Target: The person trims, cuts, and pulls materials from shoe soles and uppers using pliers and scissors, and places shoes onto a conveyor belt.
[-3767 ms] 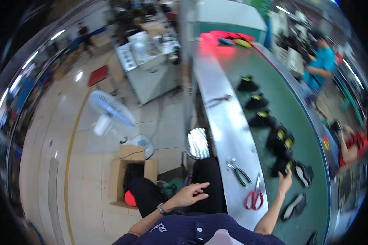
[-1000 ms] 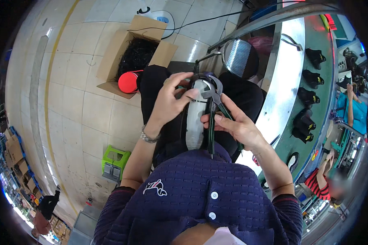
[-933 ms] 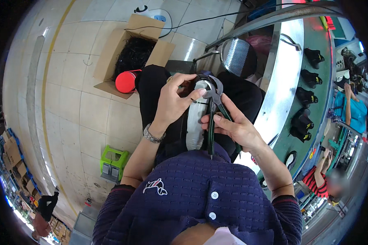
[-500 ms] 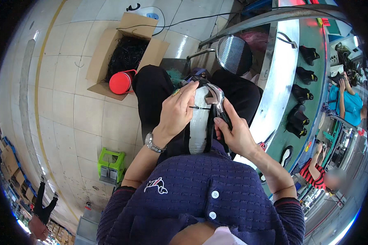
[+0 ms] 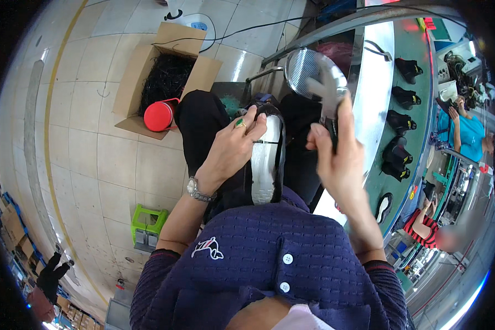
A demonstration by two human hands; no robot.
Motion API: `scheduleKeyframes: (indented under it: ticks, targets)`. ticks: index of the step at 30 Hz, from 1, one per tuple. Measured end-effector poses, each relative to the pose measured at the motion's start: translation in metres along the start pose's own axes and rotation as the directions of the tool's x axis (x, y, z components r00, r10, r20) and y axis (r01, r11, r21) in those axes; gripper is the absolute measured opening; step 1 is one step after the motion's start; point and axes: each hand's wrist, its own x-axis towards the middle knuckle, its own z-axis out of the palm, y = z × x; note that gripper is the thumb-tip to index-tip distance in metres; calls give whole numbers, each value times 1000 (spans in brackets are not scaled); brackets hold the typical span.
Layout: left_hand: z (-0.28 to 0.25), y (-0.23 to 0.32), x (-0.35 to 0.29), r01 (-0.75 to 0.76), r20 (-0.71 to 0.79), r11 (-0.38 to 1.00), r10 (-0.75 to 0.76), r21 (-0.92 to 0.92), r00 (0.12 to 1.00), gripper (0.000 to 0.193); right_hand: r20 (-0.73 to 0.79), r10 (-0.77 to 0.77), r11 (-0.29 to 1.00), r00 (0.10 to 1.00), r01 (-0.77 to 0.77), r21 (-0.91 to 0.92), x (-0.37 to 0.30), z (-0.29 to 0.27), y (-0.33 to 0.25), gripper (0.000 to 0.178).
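Note:
On my lap lies a black shoe (image 5: 265, 168), upturned with its whitish underside showing. A thin dark cord or strip crosses the underside. My left hand (image 5: 234, 146) has its thumb and fingers closed on the shoe's far end, pressing the dark edge there. To the right, raised apart from the shoe, my right hand (image 5: 342, 157) grips the dark handle of a pair of lasting pincers (image 5: 330, 99). Their metal head is smeared by motion and stands over my right thigh.
An open cardboard box (image 5: 133, 99) of black strands, with a red round container (image 5: 159, 116), stands at left. A green stool (image 5: 149, 223) is nearer. At right, a metal ledge (image 5: 373, 99) borders a green line (image 5: 390, 135) carrying several black shoes. Two people work beyond it.
My right hand has lifted the lasting pincers off the shoe, up and to the right. My left hand stays on the shoe's far end, with its fingers slightly shifted.

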Motion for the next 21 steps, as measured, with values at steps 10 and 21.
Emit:
scheduleKeyframes:
  ticks: [10, 21]
  targets:
    - [3, -4, -1, 25, 18, 999, -25, 31, 1000, 41, -164, -180, 981, 970, 190, 48, -12, 29, 19, 68]
    - [4, -1, 9, 193, -65, 932, -222, -307, 973, 27, 120, -336, 883, 934, 357, -304, 0, 32, 42, 65]
